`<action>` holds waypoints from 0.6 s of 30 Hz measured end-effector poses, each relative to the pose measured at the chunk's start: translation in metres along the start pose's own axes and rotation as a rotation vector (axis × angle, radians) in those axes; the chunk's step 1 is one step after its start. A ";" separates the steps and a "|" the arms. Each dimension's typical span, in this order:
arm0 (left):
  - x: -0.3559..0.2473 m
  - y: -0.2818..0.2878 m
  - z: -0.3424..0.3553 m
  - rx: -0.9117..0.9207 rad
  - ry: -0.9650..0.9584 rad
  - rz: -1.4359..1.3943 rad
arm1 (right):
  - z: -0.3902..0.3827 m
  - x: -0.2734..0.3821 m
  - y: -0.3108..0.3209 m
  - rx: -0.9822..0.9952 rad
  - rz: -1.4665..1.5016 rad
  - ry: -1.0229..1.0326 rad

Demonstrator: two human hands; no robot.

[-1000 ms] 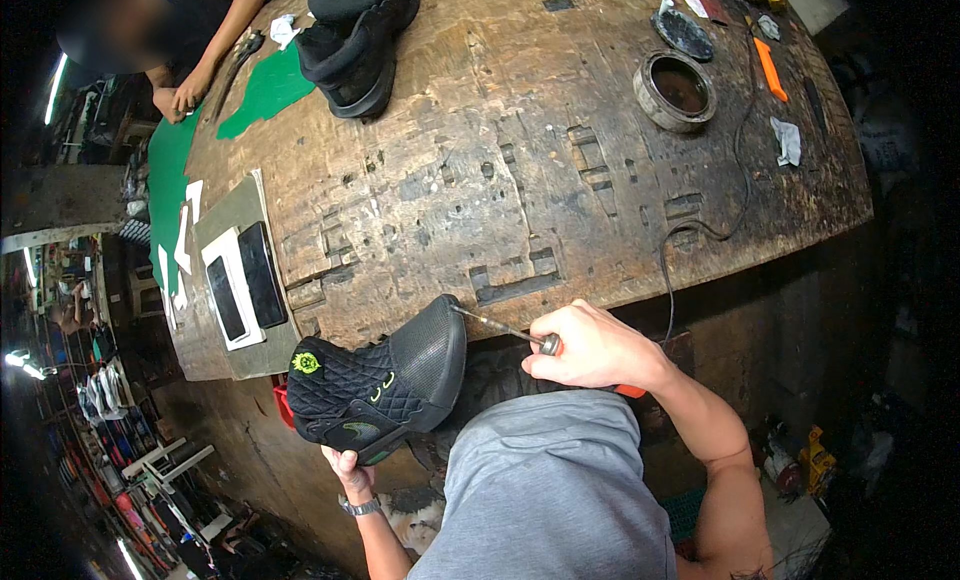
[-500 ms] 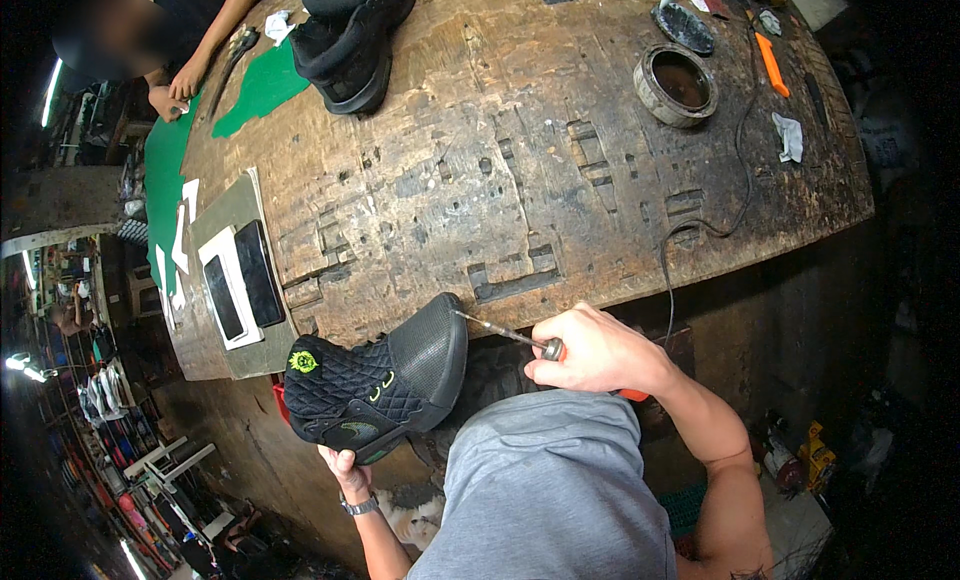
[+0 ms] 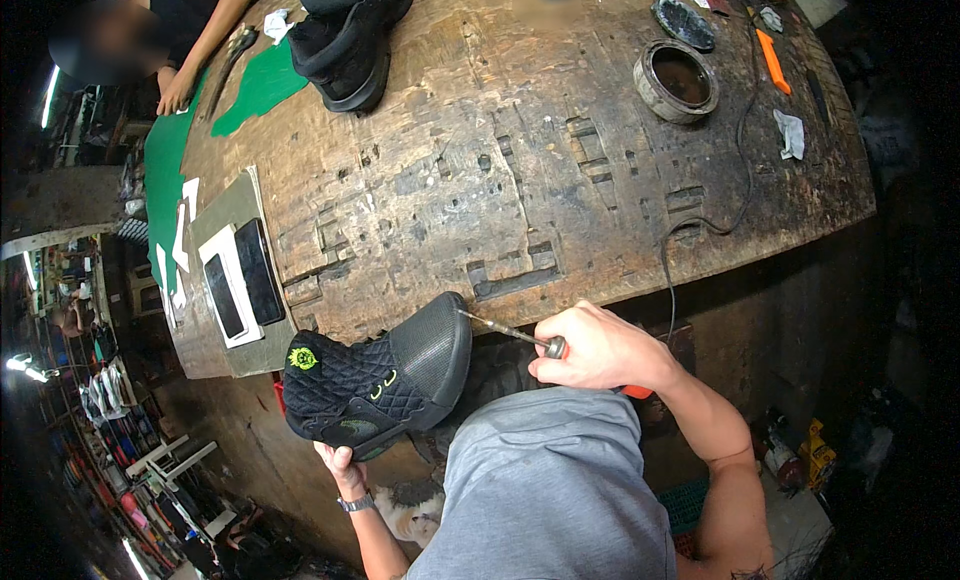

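An awl [image 3: 510, 332] with an orange handle is clenched in the right hand [image 3: 600, 350], its metal tip set against the toe of a black shoe [image 3: 385, 380], which is gripped from beneath by the left hand [image 3: 340, 462] just left of the tool, over the lap. Should the tip skid off the rounded toe, the shoe could be scratched or the left hand pricked. Beyond the grip a worn bench [image 3: 480, 170] is seen, with a tin [image 3: 677, 80] and another shoe [image 3: 350, 30] at its far side.
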State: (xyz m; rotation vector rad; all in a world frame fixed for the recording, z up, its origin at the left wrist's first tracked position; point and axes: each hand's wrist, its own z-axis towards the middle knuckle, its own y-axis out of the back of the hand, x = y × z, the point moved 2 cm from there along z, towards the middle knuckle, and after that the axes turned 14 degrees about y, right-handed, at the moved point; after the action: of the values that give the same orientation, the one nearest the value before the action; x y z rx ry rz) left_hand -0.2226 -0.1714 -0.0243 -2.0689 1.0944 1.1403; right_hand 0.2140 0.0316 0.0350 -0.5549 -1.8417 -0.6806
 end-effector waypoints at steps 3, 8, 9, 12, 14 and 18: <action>0.002 0.001 0.000 0.009 -0.001 0.001 | -0.002 -0.006 0.010 0.064 -0.025 0.051; 0.005 -0.002 -0.004 0.045 0.048 0.017 | -0.006 -0.017 0.035 -0.325 0.051 0.123; 0.006 -0.005 -0.004 0.065 0.060 0.017 | -0.005 -0.019 0.036 -0.398 0.137 0.048; 0.005 -0.011 -0.009 0.078 0.053 0.049 | -0.005 -0.018 0.038 -0.444 0.266 -0.018; 0.006 -0.015 -0.012 0.133 0.128 -0.005 | -0.002 -0.018 0.041 -0.497 0.300 0.047; 0.012 -0.026 -0.018 0.212 0.250 -0.137 | -0.005 -0.023 0.054 -0.582 0.544 0.238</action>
State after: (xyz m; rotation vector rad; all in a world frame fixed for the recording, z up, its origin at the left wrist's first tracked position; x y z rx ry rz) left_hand -0.1893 -0.1758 -0.0243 -2.1175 1.1141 0.6813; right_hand 0.2607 0.0668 0.0250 -1.2415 -1.1743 -0.8562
